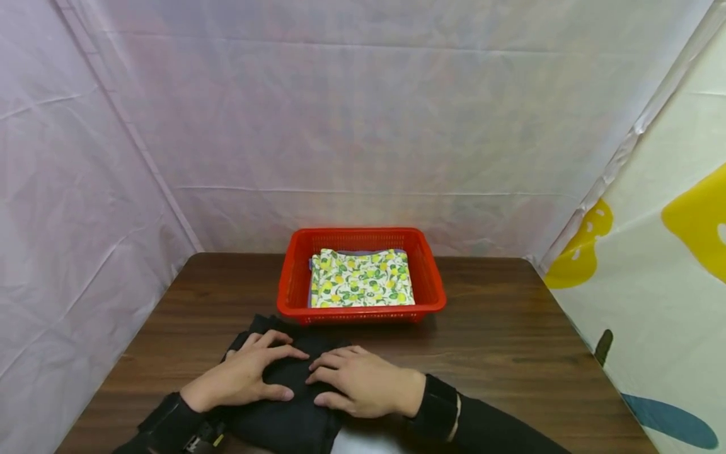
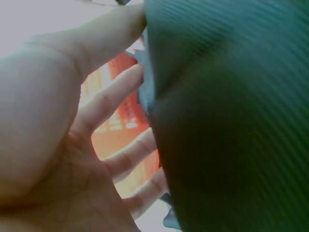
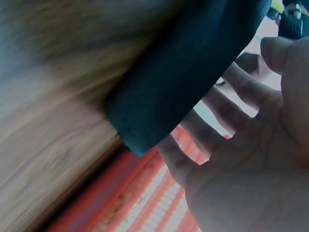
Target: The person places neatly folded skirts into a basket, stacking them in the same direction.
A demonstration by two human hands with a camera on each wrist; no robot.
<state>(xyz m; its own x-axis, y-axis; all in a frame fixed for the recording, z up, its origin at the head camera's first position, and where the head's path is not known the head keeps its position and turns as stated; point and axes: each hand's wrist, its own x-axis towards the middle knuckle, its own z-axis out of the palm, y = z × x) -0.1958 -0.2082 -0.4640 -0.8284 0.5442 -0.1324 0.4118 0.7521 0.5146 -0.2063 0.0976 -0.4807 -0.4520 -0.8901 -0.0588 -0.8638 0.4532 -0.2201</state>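
Observation:
A black folded cloth point(image 1: 295, 378) lies on the table in front of the basket, its fine ribbed weave showing in the left wrist view. My left hand point(image 1: 249, 372) rests on its left part with fingers spread and thumb apart. From the right, my right hand point(image 1: 363, 381) lays its fingertips on the same cloth, close to the left thumb. Both wrist views show the fingers stretched out, with tips against the dark fabric point(image 3: 174, 72) and nothing gripped. The undersides of the cloth are hidden.
Just beyond the cloth stands a red plastic basket point(image 1: 289, 277) with slotted walls. Inside it lies a folded lemon-print cloth point(image 1: 363, 280) over something purple. The brown wooden table point(image 1: 499, 353) meets a white fabric wall point(image 1: 363, 126) at the back. A pale patch shows at the front edge.

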